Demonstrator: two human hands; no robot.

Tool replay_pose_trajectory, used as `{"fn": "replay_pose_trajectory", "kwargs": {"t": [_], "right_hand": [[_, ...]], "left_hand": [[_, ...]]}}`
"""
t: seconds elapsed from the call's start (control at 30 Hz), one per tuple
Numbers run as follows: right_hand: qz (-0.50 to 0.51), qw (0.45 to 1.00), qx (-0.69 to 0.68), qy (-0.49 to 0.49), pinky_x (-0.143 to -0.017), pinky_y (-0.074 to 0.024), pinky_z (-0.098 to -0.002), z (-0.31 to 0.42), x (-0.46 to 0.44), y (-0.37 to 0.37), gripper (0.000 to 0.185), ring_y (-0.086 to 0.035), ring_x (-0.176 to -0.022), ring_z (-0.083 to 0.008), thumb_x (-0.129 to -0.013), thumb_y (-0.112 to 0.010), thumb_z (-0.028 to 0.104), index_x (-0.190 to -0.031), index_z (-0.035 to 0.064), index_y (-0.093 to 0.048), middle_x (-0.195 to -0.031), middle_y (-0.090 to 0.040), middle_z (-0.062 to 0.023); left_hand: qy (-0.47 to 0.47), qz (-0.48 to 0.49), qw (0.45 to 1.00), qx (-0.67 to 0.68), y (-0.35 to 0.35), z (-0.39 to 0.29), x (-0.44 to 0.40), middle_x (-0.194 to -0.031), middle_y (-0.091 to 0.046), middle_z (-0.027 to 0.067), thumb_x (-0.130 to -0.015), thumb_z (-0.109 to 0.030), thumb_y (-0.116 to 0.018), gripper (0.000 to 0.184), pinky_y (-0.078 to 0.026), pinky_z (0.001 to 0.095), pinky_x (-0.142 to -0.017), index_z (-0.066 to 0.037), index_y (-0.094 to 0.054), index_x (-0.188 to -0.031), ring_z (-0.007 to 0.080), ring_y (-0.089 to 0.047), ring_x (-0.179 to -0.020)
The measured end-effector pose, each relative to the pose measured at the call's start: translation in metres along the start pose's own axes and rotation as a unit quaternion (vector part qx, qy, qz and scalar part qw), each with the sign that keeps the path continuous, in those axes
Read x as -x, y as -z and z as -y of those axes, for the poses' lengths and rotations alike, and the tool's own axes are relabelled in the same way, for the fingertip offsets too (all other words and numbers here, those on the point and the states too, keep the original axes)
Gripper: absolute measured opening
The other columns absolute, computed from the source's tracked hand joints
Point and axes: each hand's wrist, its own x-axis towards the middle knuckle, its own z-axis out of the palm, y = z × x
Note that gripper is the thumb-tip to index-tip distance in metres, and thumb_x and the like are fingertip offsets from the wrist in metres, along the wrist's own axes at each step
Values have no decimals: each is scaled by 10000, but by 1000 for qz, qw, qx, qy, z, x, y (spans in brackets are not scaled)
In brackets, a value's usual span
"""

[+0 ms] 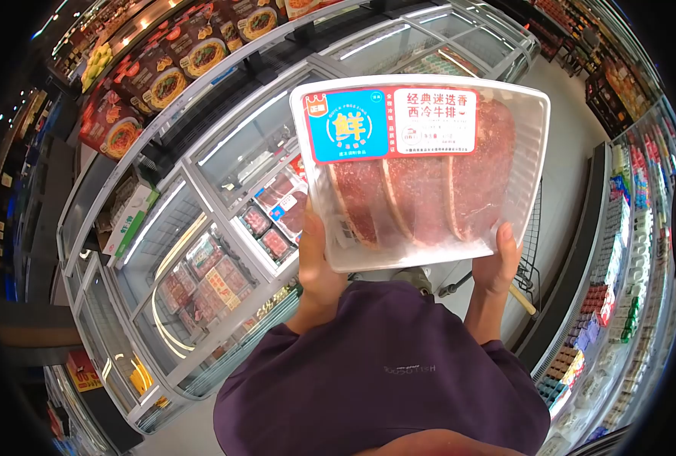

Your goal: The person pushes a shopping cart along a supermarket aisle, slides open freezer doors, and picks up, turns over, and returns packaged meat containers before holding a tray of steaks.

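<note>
A white plastic tray of steaks (421, 197) under clear film is held up before my chest, its top face toward me. Several slices of red meat show through the film. A blue and white label (351, 125) with red Chinese print runs along the tray's far edge. My left hand (319, 262) grips the tray's lower left corner, thumb along the side and the other fingers hidden beneath. On the lower right, my right hand (499, 262) clasps the edge with its thumb up; its remaining fingers are mostly out of sight under the tray.
A glass-lidded freezer (201, 182) stretches along the left, with packaged meat (212, 285) inside. Boxes with noodle pictures (163, 83) stand behind it. A shopping cart (531, 266) is partly visible beyond my right hand. Shelves of small packaged goods (619, 266) curve along the right.
</note>
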Motion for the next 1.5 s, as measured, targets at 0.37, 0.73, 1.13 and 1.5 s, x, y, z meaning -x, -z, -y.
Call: {"fn": "replay_pose_trajectory", "kwargs": {"t": [0.37,0.73,1.13,1.5], "right_hand": [[-8,1000,4,-6,-1088,-379,-409,-1,6,2,690,-491,-1300,-280,-934,-588,338,-1460,-38,-346,-1411,-492,-171],[-29,1000,10,3,-1078,-384,-404,4,5,-1,719,-500,-1283,-280,-908,-618,353,-1448,-43,-357,-1385,-503,-175],[-22,1000,4,4,-1068,-393,-399,7,5,-1,722,-510,-1263,-272,-901,-627,350,-1446,-37,-357,-1370,-507,-165],[-4,1000,13,5,-1046,-408,-394,14,8,-9,746,-517,-1242,-269,-882,-657,368,-1432,-43,-366,-1337,-518,-162]], "left_hand": [[9,-50,999,-9,-1,-4,5,-1302,-583,167,-1069,-381,-291,542,-439,410,-1016,31,-458,-1379,267,-584,-1175],[-3,-21,999,-38,-5,-2,3,-1328,-564,170,-1065,-379,-293,549,-430,417,-1031,33,-432,-1400,276,-565,-1211],[-3,7,998,-59,-7,-2,3,-1357,-541,181,-1061,-375,-290,566,-416,419,-1049,45,-396,-1425,282,-543,-1247],[-7,6,999,-54,-10,-4,4,-1348,-542,190,-1059,-411,-288,603,-419,422,-1042,58,-390,-1425,286,-549,-1236]]}}
